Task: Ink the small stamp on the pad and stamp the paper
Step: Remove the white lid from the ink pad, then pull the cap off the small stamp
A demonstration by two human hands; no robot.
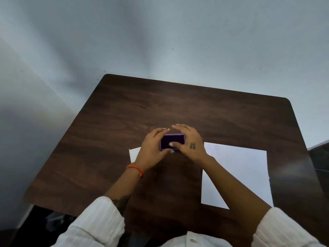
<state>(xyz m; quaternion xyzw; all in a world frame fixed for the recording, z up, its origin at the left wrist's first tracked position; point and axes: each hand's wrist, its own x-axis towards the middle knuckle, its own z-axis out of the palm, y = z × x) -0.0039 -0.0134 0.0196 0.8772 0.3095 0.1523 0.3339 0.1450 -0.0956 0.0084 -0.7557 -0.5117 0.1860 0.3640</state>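
A purple ink pad (171, 142) with a dark inked face sits at the middle of the brown table (124, 113). My left hand (153, 148) grips its left end. My right hand (188, 141) cups its right end, thumb resting on the dark face. A white sheet of paper (245, 168) lies flat to the right, partly under my right forearm. A second white piece (135, 154) pokes out from under my left hand. I see no small stamp; the hands may hide it.
The table stands against a pale wall, its far and left edges close by. An orange band (136, 169) circles my left wrist. A dark object (319, 154) sits just past the table's right edge.
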